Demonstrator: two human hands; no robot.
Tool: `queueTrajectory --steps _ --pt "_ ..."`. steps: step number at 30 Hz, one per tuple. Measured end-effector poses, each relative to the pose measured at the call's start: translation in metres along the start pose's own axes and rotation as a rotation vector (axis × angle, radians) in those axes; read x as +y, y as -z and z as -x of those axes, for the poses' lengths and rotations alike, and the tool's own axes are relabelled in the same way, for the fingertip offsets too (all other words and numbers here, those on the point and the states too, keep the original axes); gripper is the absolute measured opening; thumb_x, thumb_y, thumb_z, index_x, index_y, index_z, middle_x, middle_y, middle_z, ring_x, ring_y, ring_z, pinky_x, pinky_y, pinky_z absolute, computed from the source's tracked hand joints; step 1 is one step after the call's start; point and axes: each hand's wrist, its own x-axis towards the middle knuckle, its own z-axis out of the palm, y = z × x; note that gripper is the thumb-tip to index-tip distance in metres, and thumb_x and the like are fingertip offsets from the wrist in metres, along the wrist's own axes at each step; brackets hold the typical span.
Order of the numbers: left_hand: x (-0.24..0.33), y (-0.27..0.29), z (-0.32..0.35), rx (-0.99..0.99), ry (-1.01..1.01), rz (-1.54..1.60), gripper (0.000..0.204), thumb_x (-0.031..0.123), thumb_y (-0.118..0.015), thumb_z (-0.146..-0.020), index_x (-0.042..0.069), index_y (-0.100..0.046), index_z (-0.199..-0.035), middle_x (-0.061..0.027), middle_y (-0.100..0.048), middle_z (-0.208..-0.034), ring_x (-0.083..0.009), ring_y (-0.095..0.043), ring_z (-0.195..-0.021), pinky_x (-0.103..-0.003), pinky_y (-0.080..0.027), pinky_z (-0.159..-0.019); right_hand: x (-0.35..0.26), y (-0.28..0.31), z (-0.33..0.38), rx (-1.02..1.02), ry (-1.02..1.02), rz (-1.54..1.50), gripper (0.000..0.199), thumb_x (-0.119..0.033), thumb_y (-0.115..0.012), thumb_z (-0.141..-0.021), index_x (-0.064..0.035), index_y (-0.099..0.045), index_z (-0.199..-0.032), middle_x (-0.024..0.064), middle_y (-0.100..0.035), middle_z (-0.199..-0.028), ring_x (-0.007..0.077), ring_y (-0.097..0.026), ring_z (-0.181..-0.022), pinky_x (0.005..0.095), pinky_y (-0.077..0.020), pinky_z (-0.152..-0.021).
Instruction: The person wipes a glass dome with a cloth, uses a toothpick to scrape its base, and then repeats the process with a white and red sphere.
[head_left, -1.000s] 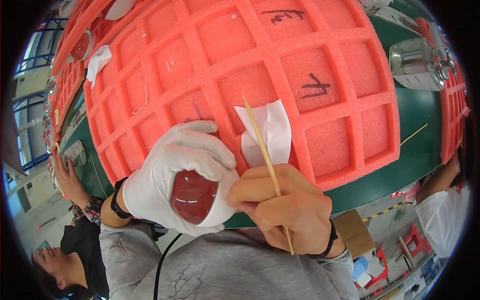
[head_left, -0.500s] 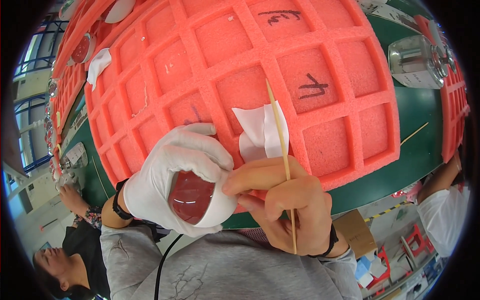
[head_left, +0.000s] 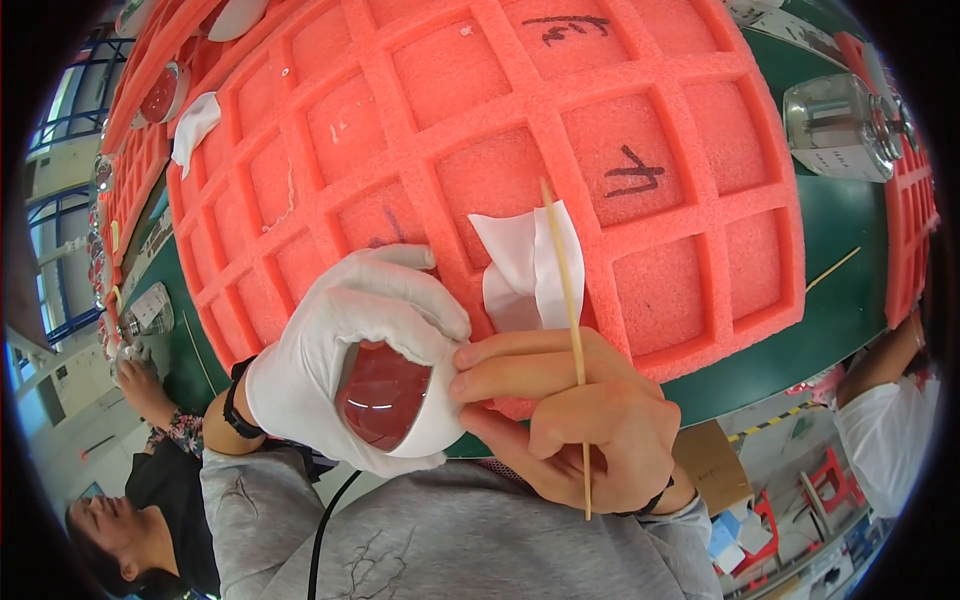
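A white-gloved left hand (head_left: 325,345) curls around a glossy dark red piece (head_left: 385,400), gripping it by the near edge of a pink foam tray (head_left: 655,295) on the green counter (head_left: 740,385). The bare right hand (head_left: 625,430) pinches a slim wooden stick (head_left: 567,280) and touches white material (head_left: 446,405) at the piece's right side. A white cloth (head_left: 508,255) lies toward the tray's near edge.

the rounded piece (head_left: 383,400) is dark red, the glove (head_left: 340,315) white.
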Motion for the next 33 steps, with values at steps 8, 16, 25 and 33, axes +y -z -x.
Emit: queueTrajectory --steps 8,16,25,33 --pt "-0.003 0.004 0.004 -0.076 0.017 0.032 0.052 0.026 -0.096 -0.05 0.017 -0.069 -0.094 -0.0039 -0.068 -0.11 -0.0226 -0.062 -0.107 -0.045 -0.037 -0.109 -0.003 -0.006 0.004 0.059 0.098 0.17 0.046 0.014 -0.081 -0.072 -0.0095 -0.041 -0.074 0.0152 -0.073 -0.09 0.03 -0.07 -0.085 0.0335 -0.0543 -0.069" --pt "-0.003 0.004 0.005 -0.063 -0.033 -0.01 0.065 0.027 -0.097 -0.05 0.016 -0.064 -0.105 -0.0044 -0.067 -0.115 -0.0237 -0.06 -0.112 -0.047 -0.035 -0.112 -0.002 0.001 0.01 0.01 0.059 0.149 0.046 0.015 -0.075 -0.077 -0.0108 -0.038 -0.085 0.0172 -0.07 -0.087 0.0254 -0.064 -0.074 0.032 -0.0496 -0.062" --pt "-0.001 0.004 0.005 -0.053 -0.008 0.0 0.063 0.028 -0.097 -0.049 0.016 -0.066 -0.102 -0.0048 -0.066 -0.115 -0.0241 -0.059 -0.112 -0.046 -0.035 -0.112 -0.002 0.0 0.015 0.052 0.016 -0.011 0.049 0.019 -0.073 -0.075 -0.0106 -0.037 -0.089 0.0203 -0.07 -0.087 0.0275 -0.065 -0.069 0.0353 -0.0514 -0.059" --pt "0.0 0.003 0.004 -0.053 -0.006 -0.014 0.059 0.028 -0.097 -0.05 0.017 -0.066 -0.1 -0.0046 -0.066 -0.115 -0.0241 -0.06 -0.11 -0.046 -0.035 -0.111 -0.004 -0.003 0.008 0.004 0.083 0.073 0.049 0.016 -0.078 -0.073 -0.0091 -0.037 -0.082 0.0225 -0.072 -0.09 0.0285 -0.069 -0.075 0.0348 -0.0558 -0.061"
